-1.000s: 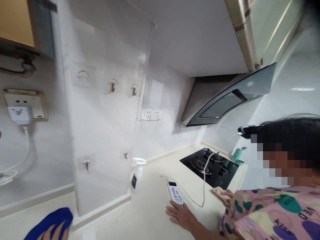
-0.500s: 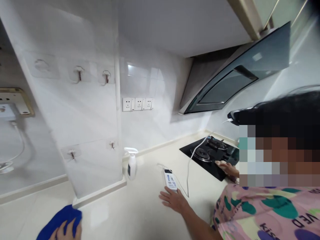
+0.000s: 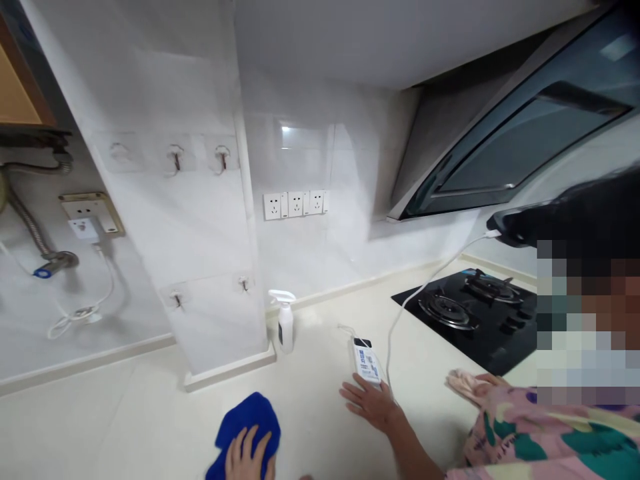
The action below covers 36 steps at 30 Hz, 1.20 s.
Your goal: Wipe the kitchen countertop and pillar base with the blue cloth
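My left hand (image 3: 246,456) lies on a blue cloth (image 3: 254,410) and presses it to the pale countertop, fingers spread over the fabric. At the bottom edge a small skin-coloured sliver (image 3: 306,477) shows, perhaps part of my right hand; its fingers are hidden. Up from the cloth stands a white spray bottle (image 3: 285,328), upright near the wall corner. To the right, another person's hand (image 3: 369,402) rests flat on the counter, against a white box-shaped device (image 3: 367,362) with a dark end and a cable. That person's other hand is at a pale pink cloth (image 3: 465,385).
A black gas hob (image 3: 450,333) is set into the counter (image 3: 320,373), under a slanted range hood (image 3: 530,140). A white cable (image 3: 400,320) runs from the person's headgear to the counter. The wall column (image 3: 210,253) with clear hooks juts out at left. Sockets (image 3: 296,205) line the wall.
My left hand and the blue cloth have moved right across the counter. The view has swung left. The other person's pink cloth has gone from the hob's edge to the counter in front.
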{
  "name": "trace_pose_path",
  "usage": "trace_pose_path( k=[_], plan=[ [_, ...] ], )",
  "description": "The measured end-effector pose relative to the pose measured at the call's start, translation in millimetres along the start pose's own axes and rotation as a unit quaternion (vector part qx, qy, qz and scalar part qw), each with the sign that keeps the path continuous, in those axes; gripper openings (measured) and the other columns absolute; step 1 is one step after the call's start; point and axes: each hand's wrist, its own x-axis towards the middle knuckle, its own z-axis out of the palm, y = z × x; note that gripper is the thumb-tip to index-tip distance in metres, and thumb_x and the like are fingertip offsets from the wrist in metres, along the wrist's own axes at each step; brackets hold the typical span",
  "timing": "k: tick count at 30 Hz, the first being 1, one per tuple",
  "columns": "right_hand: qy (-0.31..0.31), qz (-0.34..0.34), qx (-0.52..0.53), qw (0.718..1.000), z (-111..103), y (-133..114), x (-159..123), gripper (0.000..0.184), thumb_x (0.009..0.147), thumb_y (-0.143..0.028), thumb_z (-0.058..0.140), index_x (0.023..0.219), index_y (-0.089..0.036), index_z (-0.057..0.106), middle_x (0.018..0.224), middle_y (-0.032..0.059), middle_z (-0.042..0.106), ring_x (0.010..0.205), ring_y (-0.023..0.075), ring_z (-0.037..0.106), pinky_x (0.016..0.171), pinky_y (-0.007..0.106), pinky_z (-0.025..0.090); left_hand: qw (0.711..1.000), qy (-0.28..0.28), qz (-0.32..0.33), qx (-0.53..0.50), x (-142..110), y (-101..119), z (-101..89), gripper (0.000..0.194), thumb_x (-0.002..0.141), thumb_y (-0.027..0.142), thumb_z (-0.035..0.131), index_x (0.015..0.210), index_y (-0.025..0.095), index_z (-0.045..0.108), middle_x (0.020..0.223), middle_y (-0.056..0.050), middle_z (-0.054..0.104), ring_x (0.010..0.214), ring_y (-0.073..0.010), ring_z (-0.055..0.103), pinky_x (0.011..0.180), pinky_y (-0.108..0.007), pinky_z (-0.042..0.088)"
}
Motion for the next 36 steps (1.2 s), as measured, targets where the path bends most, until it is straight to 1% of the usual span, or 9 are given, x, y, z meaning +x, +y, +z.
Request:
trace_pose_path(
  k=[4, 7, 12, 14, 17, 21, 27, 31, 36],
  plan=[
    [-0.025, -0.017, 0.063, 0.998, -4, 4, -2, 0.07, 0.095, -0.056, -0.001, 0.125, -0.033, 0.058, 0.137, 0.0051, 0.063, 0.128, 0.0258, 0.058, 0.096, 0.041, 0.049, 0.994, 0.057, 0.094, 0.01, 2, 11, 4.3, 0.05, 0.084, 0.036, 0.06, 0.134, 0.041, 0.057, 0.136, -0.001, 0.062, 0.128, -0.0261, 0.052, 0.105, -0.046, 0.044],
    [-0.028, -0.027, 0.072, 0.997, -4, 6, -3, 0.077, 0.092, -0.059, -0.006, 0.123, -0.034, 0.06, 0.135, 0.0043, 0.064, 0.127, 0.0255, 0.058, 0.097, 0.044, 0.048, 0.99, 0.087, 0.112, 0.014, 4, 12, 6.4, 0.051, 0.084, 0.035, 0.061, 0.134, 0.042, 0.057, 0.135, 0.001, 0.062, 0.128, -0.0247, 0.051, 0.104, -0.044, 0.043],
    [0.003, -0.039, -0.019, 0.999, 4, 1, -8, 0.06, 0.095, -0.05, 0.01, 0.121, -0.036, 0.063, 0.133, 0.0003, 0.066, 0.127, 0.0237, 0.059, 0.093, 0.039, 0.049, 0.989, 0.091, 0.113, -0.014, 3, 11, 8.5, 0.05, 0.084, 0.03, 0.061, 0.133, 0.042, 0.057, 0.137, 0.0, 0.061, 0.129, -0.025, 0.05, 0.105, -0.045, 0.044],
    [0.013, -0.039, -0.048, 0.998, 9, -3, -10, 0.054, 0.095, -0.046, 0.017, 0.118, -0.035, 0.064, 0.131, 0.0002, 0.067, 0.126, 0.0238, 0.06, 0.092, 0.037, 0.05, 0.988, 0.087, 0.125, -0.027, 3, 5, 4.9, 0.049, 0.085, 0.029, 0.06, 0.132, 0.041, 0.058, 0.138, 0.001, 0.061, 0.13, -0.0241, 0.05, 0.105, -0.044, 0.045],
    [0.035, -0.035, -0.06, 0.997, 17, -8, -12, 0.06, 0.094, -0.048, 0.012, 0.116, -0.031, 0.066, 0.129, 0.0054, 0.068, 0.123, 0.0248, 0.062, 0.09, 0.037, 0.052, 0.988, 0.08, 0.124, -0.033, 0, -21, -5.1, 0.046, 0.086, 0.029, 0.059, 0.13, 0.041, 0.059, 0.138, 0.003, 0.061, 0.131, -0.0226, 0.05, 0.107, -0.043, 0.044],
    [0.088, -0.026, -0.109, 0.99, 31, -9, -13, 0.07, 0.091, -0.05, 0.001, 0.115, -0.03, 0.064, 0.127, 0.0079, 0.069, 0.12, 0.0248, 0.064, 0.089, 0.038, 0.053, 0.995, 0.093, 0.039, -0.021, -9, -83, -22.4, 0.041, 0.086, 0.027, 0.056, 0.124, 0.039, 0.064, 0.131, 0.003, 0.066, 0.125, -0.0229, 0.053, 0.106, -0.044, 0.043],
    [0.19, -0.106, -0.125, 0.968, 62, 4, -19, 0.057, 0.094, -0.046, 0.013, 0.119, -0.033, 0.063, 0.122, 0.006, 0.072, 0.116, 0.0263, 0.067, 0.087, 0.038, 0.054, 0.972, 0.094, -0.209, 0.053, -2, -168, -53.3, 0.037, 0.092, 0.029, 0.046, 0.119, 0.02, 0.07, 0.129, -0.013, 0.064, 0.127, -0.0332, 0.047, 0.108, -0.052, 0.036],
    [0.192, -0.115, -0.095, 0.97, 74, 3, -24, 0.062, 0.095, -0.048, 0.009, 0.119, -0.032, 0.064, 0.122, 0.0087, 0.072, 0.115, 0.0269, 0.067, 0.088, 0.039, 0.054, 0.953, 0.085, -0.282, 0.078, 22, -193, -59.9, 0.041, 0.094, 0.029, 0.041, 0.123, 0.016, 0.067, 0.133, -0.015, 0.06, 0.13, -0.0347, 0.043, 0.11, -0.052, 0.033],
    [0.171, -0.094, -0.121, 0.973, 71, -8, -25, 0.064, 0.094, -0.045, 0.008, 0.114, -0.031, 0.067, 0.121, 0.0081, 0.072, 0.115, 0.0264, 0.067, 0.087, 0.039, 0.055, 0.952, 0.083, -0.287, 0.064, 46, -205, -44.5, 0.04, 0.093, 0.03, 0.042, 0.121, 0.019, 0.068, 0.133, -0.014, 0.059, 0.133, -0.0343, 0.04, 0.112, -0.053, 0.029]
  ],
)
